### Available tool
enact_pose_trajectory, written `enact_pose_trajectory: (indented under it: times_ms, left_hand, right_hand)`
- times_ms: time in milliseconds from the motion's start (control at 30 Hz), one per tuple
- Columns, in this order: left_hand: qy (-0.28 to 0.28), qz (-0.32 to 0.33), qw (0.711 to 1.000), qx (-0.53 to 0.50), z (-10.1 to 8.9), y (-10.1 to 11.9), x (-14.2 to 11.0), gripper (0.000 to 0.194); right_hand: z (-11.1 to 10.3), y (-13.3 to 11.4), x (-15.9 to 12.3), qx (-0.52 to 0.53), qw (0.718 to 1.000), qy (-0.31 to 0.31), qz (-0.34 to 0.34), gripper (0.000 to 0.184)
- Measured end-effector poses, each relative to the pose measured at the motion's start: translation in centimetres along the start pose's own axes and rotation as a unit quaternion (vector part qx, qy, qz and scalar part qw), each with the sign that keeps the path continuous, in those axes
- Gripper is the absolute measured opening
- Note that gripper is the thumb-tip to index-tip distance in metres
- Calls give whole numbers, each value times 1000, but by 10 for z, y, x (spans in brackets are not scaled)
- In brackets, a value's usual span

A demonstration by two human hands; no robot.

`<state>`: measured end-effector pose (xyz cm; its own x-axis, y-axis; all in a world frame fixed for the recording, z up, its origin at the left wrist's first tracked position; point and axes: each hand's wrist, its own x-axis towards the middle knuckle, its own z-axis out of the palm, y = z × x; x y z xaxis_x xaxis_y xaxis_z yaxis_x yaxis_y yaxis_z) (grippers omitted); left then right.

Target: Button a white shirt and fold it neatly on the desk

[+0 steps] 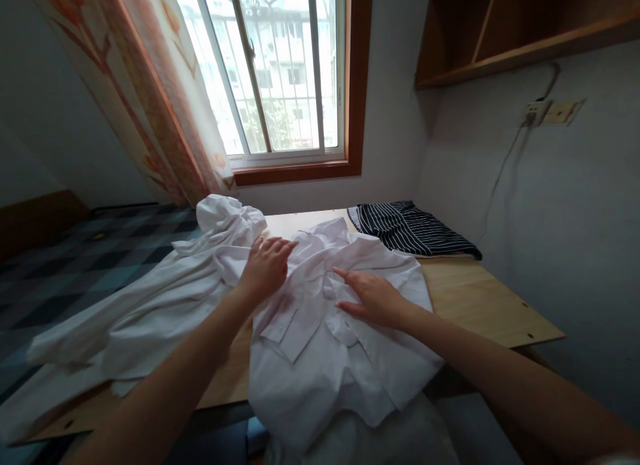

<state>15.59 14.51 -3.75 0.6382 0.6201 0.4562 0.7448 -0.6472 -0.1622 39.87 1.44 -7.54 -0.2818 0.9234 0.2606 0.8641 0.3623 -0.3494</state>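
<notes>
A white button-up shirt [310, 385] lies rumpled on a wooden board, its lower edge hanging over the near side. One cuffed sleeve [295, 331] is folded across the shirt's front. My left hand [267, 265] is over the upper left part of the shirt, fingers stretched to the right; its thumb is hidden. On the shirt's middle right, my right hand [373, 297] has its thumb and index finger apart, with nothing between them. Another white garment [165, 311] lies in loose folds to the left, touching the shirt.
A black garment with white stripes [410, 228] lies at the board's far right. The wooden board [480, 305] reaches toward the right wall. At left is a bed with a checked cover [125, 238]. Behind are a window [280, 85] and curtain [145, 98]; a shelf [500, 65] hangs above right.
</notes>
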Motion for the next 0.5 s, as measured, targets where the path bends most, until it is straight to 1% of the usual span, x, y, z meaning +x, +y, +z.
enact_pose_trajectory:
  times_ms: [33, 100, 167, 200, 267, 333, 367, 433, 500]
  left_hand:
    - [-34, 8, 999, -18, 9, 6, -2, 51]
    - [-93, -5, 995, -37, 26, 10, -7, 52]
    - [-132, -27, 990, -53, 40, 5, -12, 52]
    - [-143, -36, 987, -65, 46, 1, -14, 52]
    - [-147, -41, 983, -100, 55, -7, -18, 50]
    - [-134, -39, 981, -134, 62, -13, -21, 40]
    - [-124, -38, 981, -144, 64, -14, -23, 34]
    - [-104, -36, 983, -144, 65, -14, -25, 26]
    - [-83, -37, 989, -118, 62, -11, -26, 24]
  right_hand:
    - [4, -2, 5, 0, 1000, 5, 12, 73]
    - [10, -5, 17, -5, 999, 9, 33, 78]
    - [13, -7, 32, -30, 998, 13, 56, 79]
    - [14, -8, 40, -48, 996, 16, 70, 77]
    - [16, -5, 58, -72, 992, 12, 102, 60]
    - [18, 3, 72, -65, 990, 1, 127, 36]
    - [17, 9, 76, -52, 989, 3, 135, 27]
    - [13, 24, 77, -17, 989, 36, 144, 23]
    - [2, 45, 67, 28, 983, 99, 154, 24]
